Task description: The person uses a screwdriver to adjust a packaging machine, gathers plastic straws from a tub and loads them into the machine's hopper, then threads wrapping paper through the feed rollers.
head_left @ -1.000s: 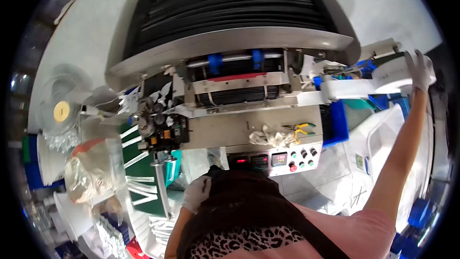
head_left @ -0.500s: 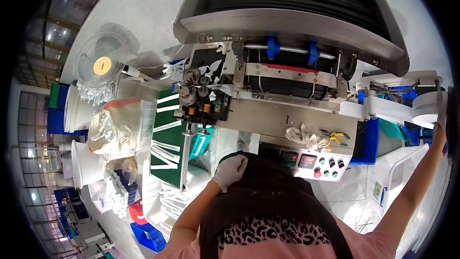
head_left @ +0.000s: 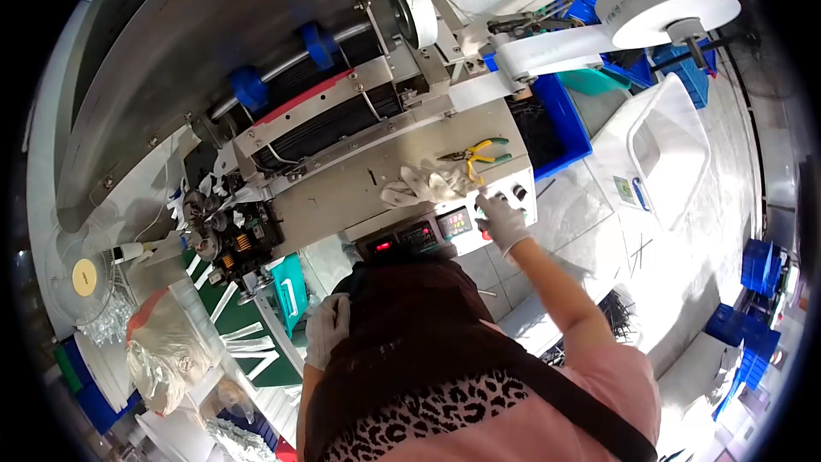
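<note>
Reaching the right hand to the panel by the tabletop and resting the left hand against the apron, curling each grip partway with any hold undeterminable, apparently working mid-run, with strips already lying on the belt and tape left on the roll.

From my remote seat I see a tiled floor, pale grey with thin joints. Toward the right a bright glare spills across it — nearly white in places. Blue bins stand farther off at that side, and a round fan sits at far left — black rims my curved view.
</note>
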The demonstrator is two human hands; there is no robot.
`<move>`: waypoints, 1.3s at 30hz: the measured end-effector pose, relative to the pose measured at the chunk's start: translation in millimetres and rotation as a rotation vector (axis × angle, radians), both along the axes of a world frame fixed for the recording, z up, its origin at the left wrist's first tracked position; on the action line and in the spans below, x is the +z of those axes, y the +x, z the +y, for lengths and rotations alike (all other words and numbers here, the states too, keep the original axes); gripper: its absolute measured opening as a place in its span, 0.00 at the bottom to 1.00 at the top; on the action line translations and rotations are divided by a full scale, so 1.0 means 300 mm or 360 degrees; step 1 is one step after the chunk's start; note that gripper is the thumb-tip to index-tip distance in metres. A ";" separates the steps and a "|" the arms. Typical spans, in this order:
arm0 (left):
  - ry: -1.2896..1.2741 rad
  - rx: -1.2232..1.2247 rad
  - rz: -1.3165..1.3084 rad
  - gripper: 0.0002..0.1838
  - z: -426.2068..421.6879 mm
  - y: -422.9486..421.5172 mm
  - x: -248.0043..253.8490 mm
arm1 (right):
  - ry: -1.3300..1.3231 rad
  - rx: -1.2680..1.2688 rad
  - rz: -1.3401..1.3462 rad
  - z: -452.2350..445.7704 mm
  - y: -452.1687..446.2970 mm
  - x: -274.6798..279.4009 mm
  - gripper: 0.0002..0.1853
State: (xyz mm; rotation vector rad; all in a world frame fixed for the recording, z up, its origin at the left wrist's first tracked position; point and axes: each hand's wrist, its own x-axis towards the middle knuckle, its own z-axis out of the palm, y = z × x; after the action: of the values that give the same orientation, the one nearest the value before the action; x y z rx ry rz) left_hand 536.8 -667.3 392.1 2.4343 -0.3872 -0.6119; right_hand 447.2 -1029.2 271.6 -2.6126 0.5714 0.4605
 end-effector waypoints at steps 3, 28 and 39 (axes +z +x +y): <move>0.0120 -0.0109 0.0041 0.11 0.006 0.005 0.024 | -0.0066 -0.0095 0.0176 0.037 0.039 -0.062 0.19; 0.0026 -0.0497 -0.0055 0.12 -0.127 0.053 -0.009 | -0.0074 0.0185 0.0131 -0.028 0.082 -0.078 0.09; -0.0156 -0.0264 0.0036 0.11 -0.058 0.030 0.052 | 0.0677 -0.0189 -0.0277 0.361 -0.102 0.034 0.11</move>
State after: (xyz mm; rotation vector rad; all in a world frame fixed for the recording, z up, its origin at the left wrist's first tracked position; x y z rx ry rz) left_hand 546.0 -684.6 407.7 2.3152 -0.6004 -0.6742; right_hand 416.6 -920.9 281.8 -2.1733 0.5035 0.2766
